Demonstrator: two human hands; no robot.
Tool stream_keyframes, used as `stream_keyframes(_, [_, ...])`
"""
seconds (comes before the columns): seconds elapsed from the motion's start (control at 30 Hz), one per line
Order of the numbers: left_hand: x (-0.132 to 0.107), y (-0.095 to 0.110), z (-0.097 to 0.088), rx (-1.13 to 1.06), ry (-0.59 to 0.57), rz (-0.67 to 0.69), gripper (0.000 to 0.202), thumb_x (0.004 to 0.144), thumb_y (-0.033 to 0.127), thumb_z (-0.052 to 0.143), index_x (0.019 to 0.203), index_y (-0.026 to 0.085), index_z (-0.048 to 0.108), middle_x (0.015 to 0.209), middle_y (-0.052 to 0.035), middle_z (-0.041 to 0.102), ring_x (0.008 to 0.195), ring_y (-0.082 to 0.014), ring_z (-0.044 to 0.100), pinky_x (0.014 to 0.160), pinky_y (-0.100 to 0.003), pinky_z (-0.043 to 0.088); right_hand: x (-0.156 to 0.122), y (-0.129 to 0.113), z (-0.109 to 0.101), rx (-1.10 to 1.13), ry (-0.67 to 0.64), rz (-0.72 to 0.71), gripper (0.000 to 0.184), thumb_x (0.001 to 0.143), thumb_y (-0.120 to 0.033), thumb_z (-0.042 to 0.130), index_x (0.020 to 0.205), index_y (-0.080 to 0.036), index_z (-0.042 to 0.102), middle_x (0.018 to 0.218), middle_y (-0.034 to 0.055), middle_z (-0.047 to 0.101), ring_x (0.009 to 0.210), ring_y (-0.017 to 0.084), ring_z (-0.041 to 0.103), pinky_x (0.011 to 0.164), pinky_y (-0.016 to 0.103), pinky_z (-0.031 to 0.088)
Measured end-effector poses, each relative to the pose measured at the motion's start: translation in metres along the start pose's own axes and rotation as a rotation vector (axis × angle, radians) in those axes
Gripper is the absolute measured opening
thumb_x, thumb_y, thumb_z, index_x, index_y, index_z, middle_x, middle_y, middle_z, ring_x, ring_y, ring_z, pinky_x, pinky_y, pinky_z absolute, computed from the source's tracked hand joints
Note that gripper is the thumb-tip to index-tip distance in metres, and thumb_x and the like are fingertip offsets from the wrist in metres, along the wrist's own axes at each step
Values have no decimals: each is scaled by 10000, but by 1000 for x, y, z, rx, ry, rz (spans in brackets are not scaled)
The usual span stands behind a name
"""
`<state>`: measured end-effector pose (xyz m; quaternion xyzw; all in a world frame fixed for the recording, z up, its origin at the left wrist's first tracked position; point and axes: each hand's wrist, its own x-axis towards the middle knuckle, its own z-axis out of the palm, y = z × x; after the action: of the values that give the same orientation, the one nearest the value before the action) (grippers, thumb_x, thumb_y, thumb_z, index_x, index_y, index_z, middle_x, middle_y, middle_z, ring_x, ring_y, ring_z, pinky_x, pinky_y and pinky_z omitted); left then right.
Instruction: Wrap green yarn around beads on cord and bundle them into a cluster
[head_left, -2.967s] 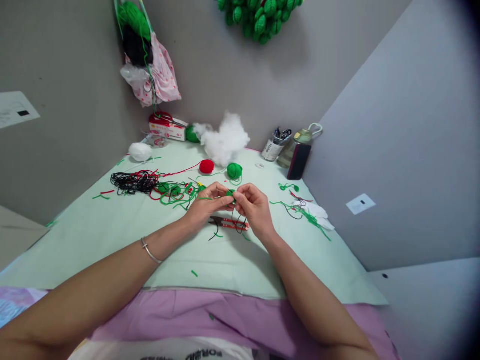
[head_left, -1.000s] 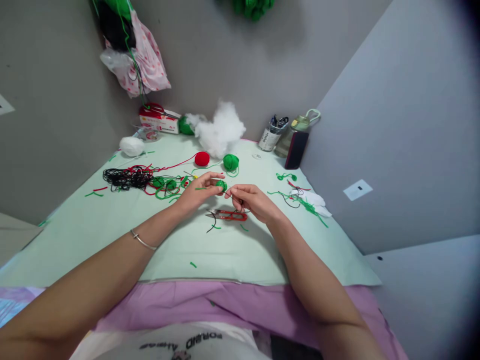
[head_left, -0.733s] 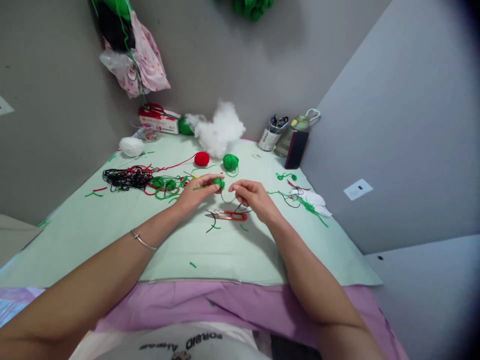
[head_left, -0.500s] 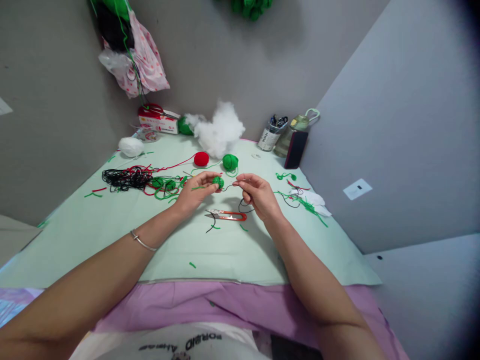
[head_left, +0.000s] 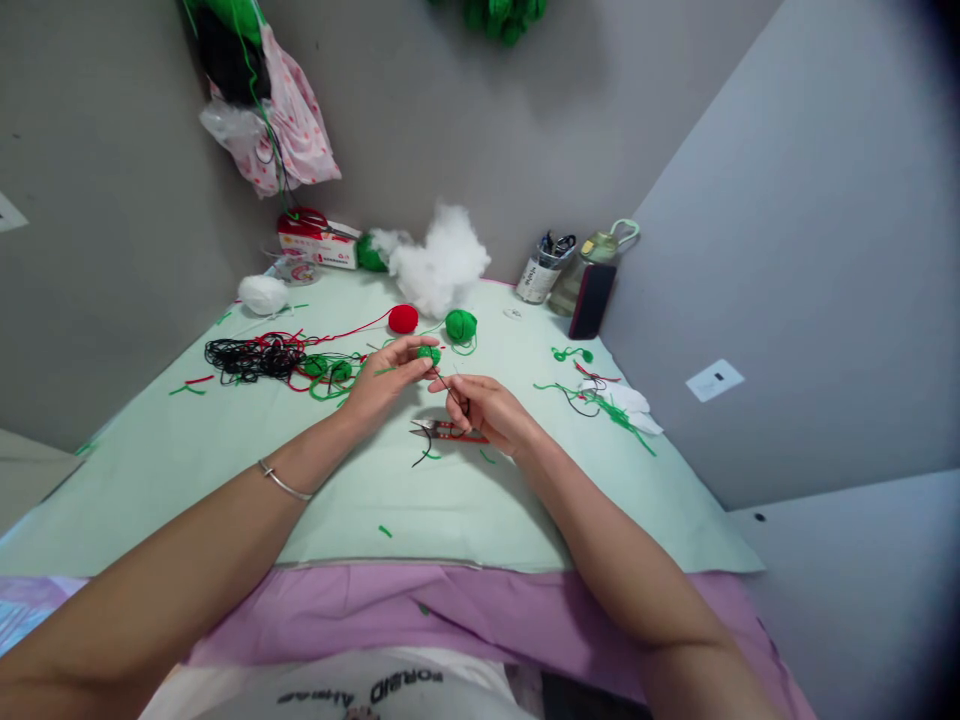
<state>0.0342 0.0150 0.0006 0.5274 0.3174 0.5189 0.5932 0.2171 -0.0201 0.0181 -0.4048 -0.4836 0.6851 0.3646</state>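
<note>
Between its thumb and fingers, my left hand pinches a small green crocheted piece. Black yarn runs taut from that piece to my right hand, whose fingers are closed on it. A thin, needle-like line shows by the right fingertips, too fine to make out surely. Thread snips with orange handles lie on the table just below, partly covered by my right hand. A short black thread lies across their blades.
Tangled black yarn lies at left. Red and green yarn balls sit beyond my hands, before white stuffing. A phone, a pen cup and green yarn scraps are at right.
My right hand has come down and left, over the snips' handles, and the black yarn is now pulled straight. My left hand with the green piece has shifted slightly up and left.
</note>
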Motion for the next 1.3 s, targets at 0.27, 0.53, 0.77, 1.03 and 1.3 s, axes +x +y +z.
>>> stream_keyframes(0.27, [2,-4,-1,167,-17,25,375,755,313,778,1101,170,752,955,-63,734,834,-171,648,835,-325,493,-7,-7,7,-131,-13,-154,264,883,-399,619,962,-156,686,532,-103,231,492,79,136,473,245,111])
stream_keyframes(0.53, [7,-1,-4,151,-30,11,420,730,372,810,1096,169,772,915,-67,750,868,-195,666,869,-352,498,-5,-8,9,-179,5,-205,262,872,-418,622,921,-166,677,549,-93,242,503,82,146,497,260,115])
stream_keyframes(0.77, [3,9,-5,10,-152,-132,461,734,399,812,1141,187,767,888,-55,758,946,-215,679,953,-381,489,-15,-17,14,-277,-10,-263,277,906,-426,598,921,-163,681,559,-82,258,514,84,176,514,262,144])
stream_keyframes(1.03, [1,5,-2,153,-155,-42,396,733,334,785,1101,188,779,905,-42,753,865,-189,648,880,-341,464,-13,-16,11,-224,6,-249,288,886,-449,618,889,-165,666,541,-87,246,512,87,150,512,266,123])
stream_keyframes(1.3, [4,-5,-3,12,-92,-78,386,726,307,792,1087,184,736,811,-7,688,765,-148,629,817,-317,478,-17,-20,10,-681,-10,-320,346,968,-468,507,1008,-187,706,683,-9,517,592,119,404,583,259,309])
